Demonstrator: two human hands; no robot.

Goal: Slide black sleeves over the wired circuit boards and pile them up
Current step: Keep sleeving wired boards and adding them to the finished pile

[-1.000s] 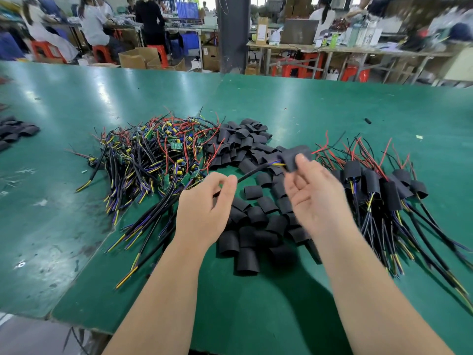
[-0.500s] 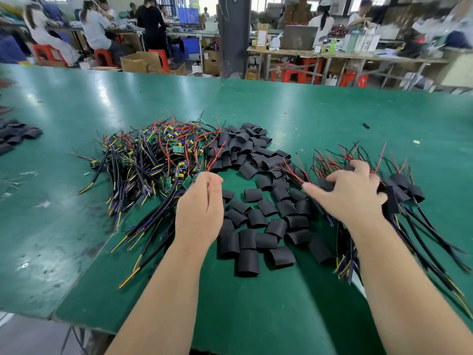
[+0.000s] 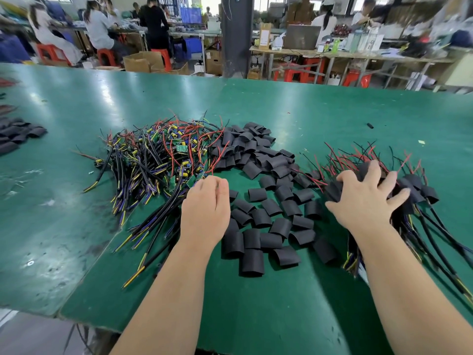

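Green desk (image 3: pixel 307 103), and the pile of sleeved boards (image 3: pixel 427 193) sits toward its right edge, right under the right hand (image 3: pixel 366 203), which presses on top with fingers spread, not curled round anything. The left hand (image 3: pixel 204 208) hangs loosely curled and empty between the bare wired boards (image 3: pixel 158 155) and the loose black sleeves (image 3: pixel 266 213).

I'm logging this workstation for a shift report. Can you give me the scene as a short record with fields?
surface: green table
left pile: bare wired circuit boards
middle: loose black sleeves
right pile: sleeved boards
left hand: by the near edge of the bare pile, fingers loosely curled, nothing seen in it
right hand: fingers spread, resting on the sleeved boards
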